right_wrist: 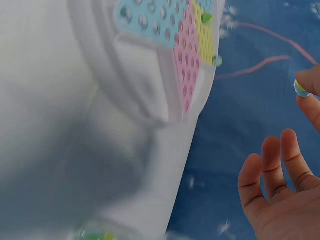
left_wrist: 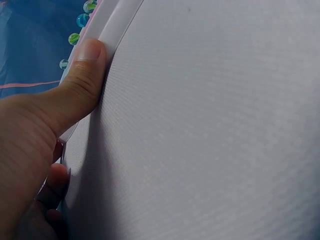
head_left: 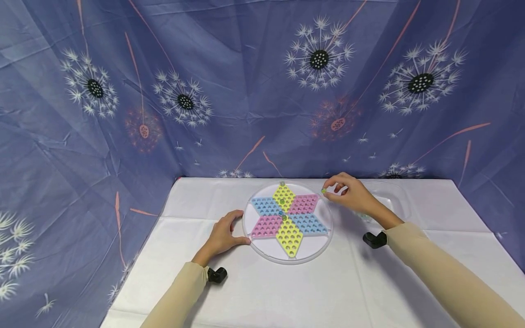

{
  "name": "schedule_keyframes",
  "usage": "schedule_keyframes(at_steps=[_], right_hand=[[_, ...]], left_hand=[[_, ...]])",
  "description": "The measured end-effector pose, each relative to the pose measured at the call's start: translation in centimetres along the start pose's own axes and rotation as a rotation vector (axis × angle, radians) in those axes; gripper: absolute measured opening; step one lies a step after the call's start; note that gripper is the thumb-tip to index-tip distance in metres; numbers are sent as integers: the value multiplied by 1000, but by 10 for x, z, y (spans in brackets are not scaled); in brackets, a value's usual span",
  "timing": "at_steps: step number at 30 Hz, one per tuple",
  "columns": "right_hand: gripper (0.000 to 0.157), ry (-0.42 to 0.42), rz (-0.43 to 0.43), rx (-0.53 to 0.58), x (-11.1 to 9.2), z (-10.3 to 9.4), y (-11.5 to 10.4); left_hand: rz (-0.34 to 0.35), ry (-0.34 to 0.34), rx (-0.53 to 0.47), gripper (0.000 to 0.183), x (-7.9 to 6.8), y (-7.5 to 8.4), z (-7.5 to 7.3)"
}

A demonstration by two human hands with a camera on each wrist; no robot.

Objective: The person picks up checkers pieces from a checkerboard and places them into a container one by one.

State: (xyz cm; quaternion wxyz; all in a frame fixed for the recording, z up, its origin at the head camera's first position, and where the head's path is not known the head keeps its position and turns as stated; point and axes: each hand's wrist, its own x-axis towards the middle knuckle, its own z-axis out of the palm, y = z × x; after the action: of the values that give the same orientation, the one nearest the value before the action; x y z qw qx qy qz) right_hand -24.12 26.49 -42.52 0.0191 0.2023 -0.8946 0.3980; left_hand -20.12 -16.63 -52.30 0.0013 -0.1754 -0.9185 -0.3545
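Note:
A round white Chinese checkers board (head_left: pixel 262 248) with a yellow, pink and blue star lies on the table. My left hand (head_left: pixel 223 234) holds its left rim, thumb (left_wrist: pixel 82 75) against the edge and the other fingers partly hidden. Between thumb and forefinger, my right hand (head_left: pixel 350 196) pinches a glass marble (right_wrist: pixel 300 89) with yellow and blue in it, raised near the board's upper right edge. Its other fingers are spread. Several marbles sit on the board: a clear one (head_left: pixel 282 184) at the far yellow tip, a green one (head_left: pixel 282 201) below it, and a blue one (head_left: pixel 280 213) close to the centre.
A clear plastic tray (head_left: pixel 404 200) stands right of the board, partly behind my right hand, with green marbles (head_left: pixel 363 216) at its near left. White cloth (head_left: pixel 328 291) covers the table. A blue dandelion-print curtain (head_left: pixel 246 91) hangs behind and to the left.

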Motion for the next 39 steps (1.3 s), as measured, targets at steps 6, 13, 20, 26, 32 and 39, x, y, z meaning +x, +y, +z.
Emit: schedule_keyframes(at_steps=[6,13,20,26,32,39], right_hand=[[19,49,51,-41,-15,-21,15],[20,103,63,-61,-35,-42,33],[24,134,126,-98,-47,-59,47],[28,142,177,-102,-55,-63,57],[28,156,193,-97,-60,-65,63],[28,183,236,-88,-59,-64,71]], left_hand=[[1,-1,-4,96,-1,1,0],[-5,0,5,96,-1,-1,1],[-9,-5,3,96,0,-2,0],[0,-5,9,96,0,-1,0],[-6,-16,9,97,1,0,-1],[-10,-11,10,97,1,0,-1]])
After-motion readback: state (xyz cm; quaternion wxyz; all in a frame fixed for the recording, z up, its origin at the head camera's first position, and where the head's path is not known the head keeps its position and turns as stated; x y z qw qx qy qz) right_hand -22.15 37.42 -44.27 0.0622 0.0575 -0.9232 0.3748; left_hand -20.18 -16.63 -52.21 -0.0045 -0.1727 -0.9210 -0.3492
